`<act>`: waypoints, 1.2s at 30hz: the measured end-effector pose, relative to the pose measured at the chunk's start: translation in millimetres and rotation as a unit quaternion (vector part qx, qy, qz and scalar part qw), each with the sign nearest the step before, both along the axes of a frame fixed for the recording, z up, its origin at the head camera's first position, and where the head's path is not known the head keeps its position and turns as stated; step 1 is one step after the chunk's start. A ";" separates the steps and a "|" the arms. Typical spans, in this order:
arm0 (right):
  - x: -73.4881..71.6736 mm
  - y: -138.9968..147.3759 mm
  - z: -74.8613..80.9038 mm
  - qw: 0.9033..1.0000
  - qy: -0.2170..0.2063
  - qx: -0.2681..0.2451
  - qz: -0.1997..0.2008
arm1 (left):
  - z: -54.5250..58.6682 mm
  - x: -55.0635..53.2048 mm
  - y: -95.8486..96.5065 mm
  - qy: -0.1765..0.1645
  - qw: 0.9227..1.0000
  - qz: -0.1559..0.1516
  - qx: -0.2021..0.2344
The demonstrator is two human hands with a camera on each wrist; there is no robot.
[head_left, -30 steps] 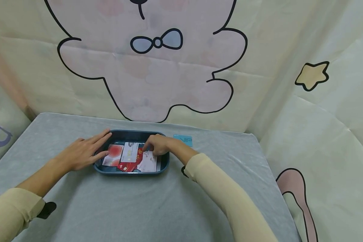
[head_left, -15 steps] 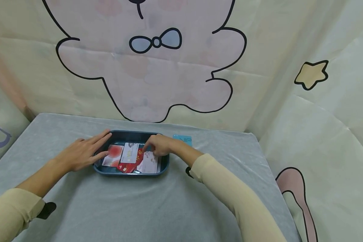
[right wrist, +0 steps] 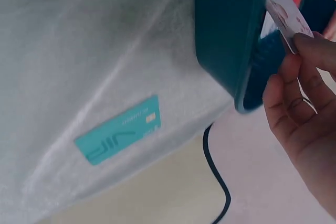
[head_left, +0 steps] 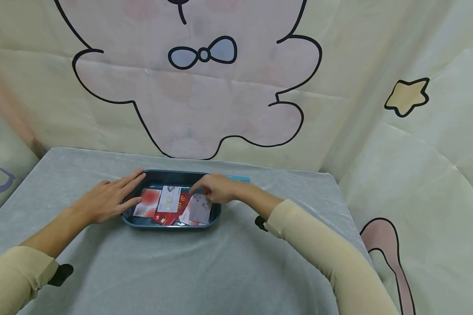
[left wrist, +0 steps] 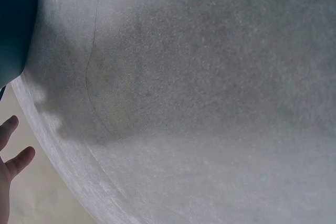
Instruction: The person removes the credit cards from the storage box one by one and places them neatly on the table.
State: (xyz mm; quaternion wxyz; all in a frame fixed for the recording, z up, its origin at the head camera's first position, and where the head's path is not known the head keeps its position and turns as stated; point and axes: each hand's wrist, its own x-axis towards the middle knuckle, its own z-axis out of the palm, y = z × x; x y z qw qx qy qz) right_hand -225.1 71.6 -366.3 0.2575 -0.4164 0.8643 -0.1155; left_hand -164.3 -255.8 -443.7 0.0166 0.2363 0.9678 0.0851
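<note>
A dark blue tray (head_left: pixel 169 176) holds several cards. In the right wrist view, my right hand (right wrist: pixel 310 103) pinches a white card with a pink floral print (right wrist: pixel 287 15) between thumb and fingers. The head view shows this right hand (head_left: pixel 219 189) over the tray's right end, the pinched card (head_left: pixel 200 209) tilted above another pale card. My left hand (head_left: pixel 110 197) rests on the tray's left rim with its fingers spread. Beside it lies a white card with a red circle (head_left: pixel 149 199). A red card (head_left: pixel 167 218) sits partly under a white VIP card (head_left: pixel 169 199).
A turquoise VIP card (right wrist: pixel 121 132) lies on the grey tablecloth (head_left: pixel 161 271) behind and right of the tray, partly covered by the right forearm in the head view. A printed cloth backdrop (head_left: pixel 339 87) hangs behind the table.
My right hand has shifted slightly right, and the floral card has tilted up from the cards below it. The left hand stays at the tray's left rim.
</note>
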 end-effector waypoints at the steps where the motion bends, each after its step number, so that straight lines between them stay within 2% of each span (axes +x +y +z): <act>1: -0.5 2.5 3.1 1.000 0.004 -0.003 -0.006 | 0.4 0.1 -0.2 -0.001 1.000 0.001 -0.001; 9: -13.3 27.6 23.5 0.996 0.012 -0.045 -0.072 | 0.8 1.0 0.1 -0.009 1.000 0.003 -0.005; 19: -29.2 72.1 35.6 0.982 0.032 -0.110 -0.152 | -1.3 2.1 0.0 0.009 1.000 -0.001 -0.008; 26: -44.4 114.8 28.1 0.963 0.063 -0.160 -0.207 | -2.4 0.8 0.3 0.010 1.000 0.003 -0.014; 36: -58.2 168.5 7.6 0.933 0.030 -0.159 -0.323 | -1.6 1.5 0.5 0.015 1.000 0.005 -0.018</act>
